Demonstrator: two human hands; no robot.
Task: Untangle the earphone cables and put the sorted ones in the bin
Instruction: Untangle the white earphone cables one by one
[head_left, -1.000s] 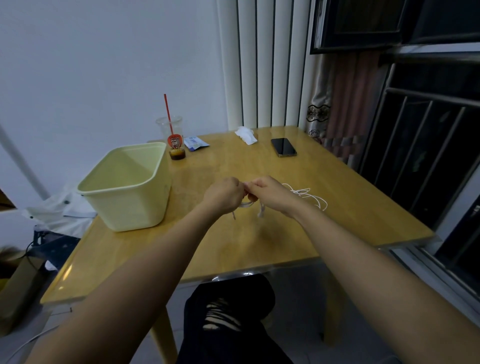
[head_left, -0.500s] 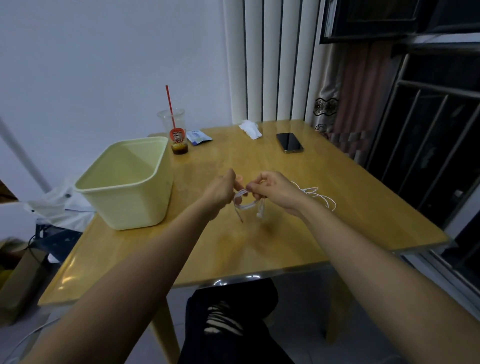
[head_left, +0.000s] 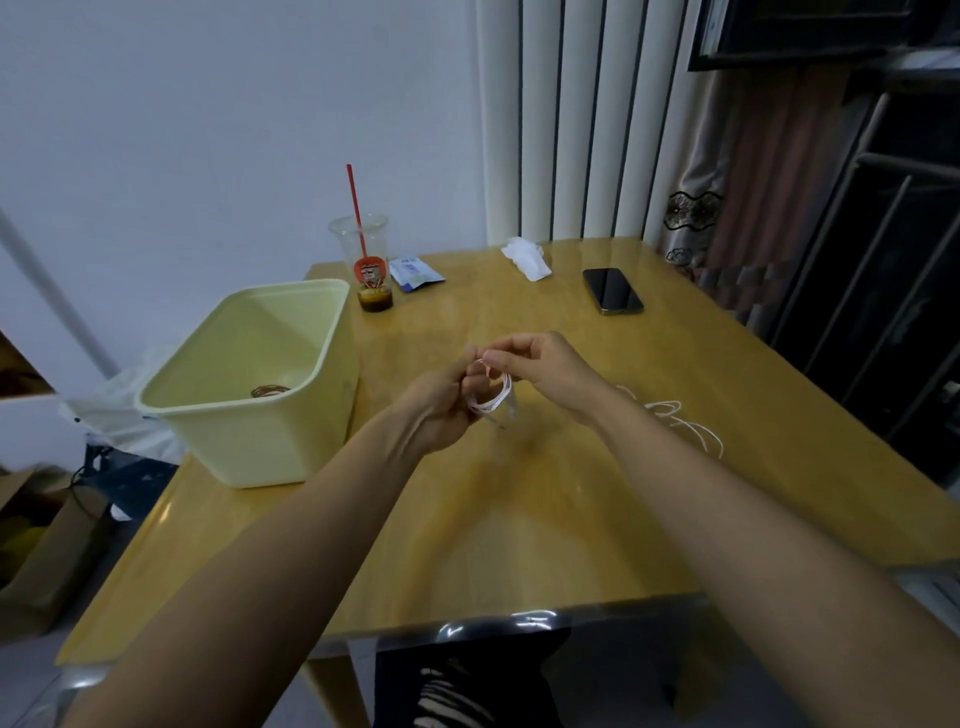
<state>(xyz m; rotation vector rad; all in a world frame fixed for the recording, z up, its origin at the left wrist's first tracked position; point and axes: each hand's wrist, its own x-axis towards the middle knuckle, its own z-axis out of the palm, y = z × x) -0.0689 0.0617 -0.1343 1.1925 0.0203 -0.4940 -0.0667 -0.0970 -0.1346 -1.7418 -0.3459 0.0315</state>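
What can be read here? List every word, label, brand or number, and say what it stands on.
No text can be read.
Orange label on the clear plastic cup: printed picture, too blurred to read.
Blue-and-white flat sachet: print too small to read.
Black smartphone: screen dark, no text shows.

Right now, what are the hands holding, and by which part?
Both hold one coiled white earphone cable: the left hand grips the coil's left side, the right hand pinches its top.

Midair, coiled white cable (head_left: 491, 404); loose white cable (head_left: 675, 415) right; yellow bin (head_left: 260, 447) left.
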